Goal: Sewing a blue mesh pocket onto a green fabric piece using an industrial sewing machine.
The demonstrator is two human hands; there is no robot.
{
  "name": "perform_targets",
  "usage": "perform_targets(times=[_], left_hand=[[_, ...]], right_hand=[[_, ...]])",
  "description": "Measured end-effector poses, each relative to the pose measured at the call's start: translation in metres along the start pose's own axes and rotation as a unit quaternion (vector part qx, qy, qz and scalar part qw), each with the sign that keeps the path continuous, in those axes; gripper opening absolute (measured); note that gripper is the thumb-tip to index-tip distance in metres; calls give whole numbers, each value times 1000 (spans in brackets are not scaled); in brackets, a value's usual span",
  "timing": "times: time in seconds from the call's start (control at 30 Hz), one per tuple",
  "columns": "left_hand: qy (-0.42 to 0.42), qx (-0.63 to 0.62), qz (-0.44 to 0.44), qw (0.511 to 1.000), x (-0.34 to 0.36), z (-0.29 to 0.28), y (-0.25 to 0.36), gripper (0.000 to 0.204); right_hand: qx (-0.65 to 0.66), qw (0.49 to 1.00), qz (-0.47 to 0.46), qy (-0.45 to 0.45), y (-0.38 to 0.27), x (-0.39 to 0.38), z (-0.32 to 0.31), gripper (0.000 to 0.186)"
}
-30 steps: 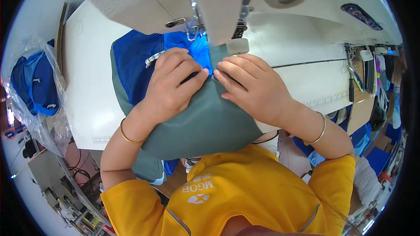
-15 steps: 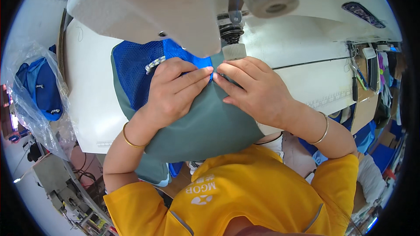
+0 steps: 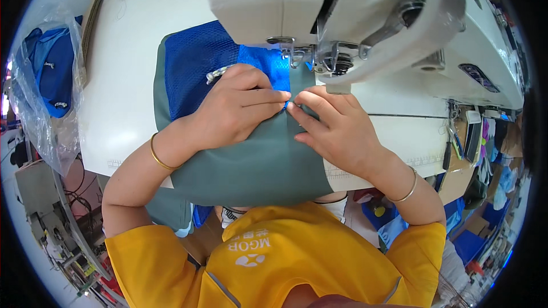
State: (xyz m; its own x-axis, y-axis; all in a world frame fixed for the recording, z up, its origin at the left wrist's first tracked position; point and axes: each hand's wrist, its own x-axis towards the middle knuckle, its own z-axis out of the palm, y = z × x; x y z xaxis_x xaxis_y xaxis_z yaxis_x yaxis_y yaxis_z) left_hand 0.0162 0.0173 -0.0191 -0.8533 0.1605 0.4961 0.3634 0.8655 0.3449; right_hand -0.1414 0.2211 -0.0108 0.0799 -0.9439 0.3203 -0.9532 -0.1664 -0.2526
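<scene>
A grey-green fabric piece lies on the white sewing table and hangs over its front edge. On it sits a blue mesh pocket with a bright blue fabric panel along its right side. A white speckled cord shows beside my left hand, whose fingers press together on the lower corner of the blue panel. My right hand meets it there, fingertips pinching the same blue edge. Just beyond my fingers is the sewing machine's presser foot, above the blue panel.
The sewing machine head rises over the far side. At left hangs a clear plastic bag with blue fabric goods. Right of the table are a black-handled tool, cardboard and cloth. A ruler strip runs along the front edge.
My view has shifted, so the presser foot and needle area now show, and the machine appears farther right. Both hands stay together at the blue panel's corner.
</scene>
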Motion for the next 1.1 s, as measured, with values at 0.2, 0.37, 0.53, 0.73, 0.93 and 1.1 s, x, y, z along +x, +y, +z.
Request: perform_targets(times=[0.2,0.37,0.53,0.73,0.93,1.1], left_hand=[[2,28,24,999,10,-8,-10,20],[-20,51,13,998,14,-10,-14,20],[61,136,11,989,14,-7,0,22],[87,157,-17,983,10,-4,5,25],[34,186,-70,980,12,-3,0,31],[17,197,-73,978,11,-2,-2,34]], right_hand=[[14,1000,9,0,10,8,3,52],[11,999,-11,45,20,14,4,41],[13,998,7,59,23,13,7,37],[15,997,-11,72,23,14,3,36],[19,997,-7,70,25,16,5,35],[15,996,-16,85,25,13,5,34]])
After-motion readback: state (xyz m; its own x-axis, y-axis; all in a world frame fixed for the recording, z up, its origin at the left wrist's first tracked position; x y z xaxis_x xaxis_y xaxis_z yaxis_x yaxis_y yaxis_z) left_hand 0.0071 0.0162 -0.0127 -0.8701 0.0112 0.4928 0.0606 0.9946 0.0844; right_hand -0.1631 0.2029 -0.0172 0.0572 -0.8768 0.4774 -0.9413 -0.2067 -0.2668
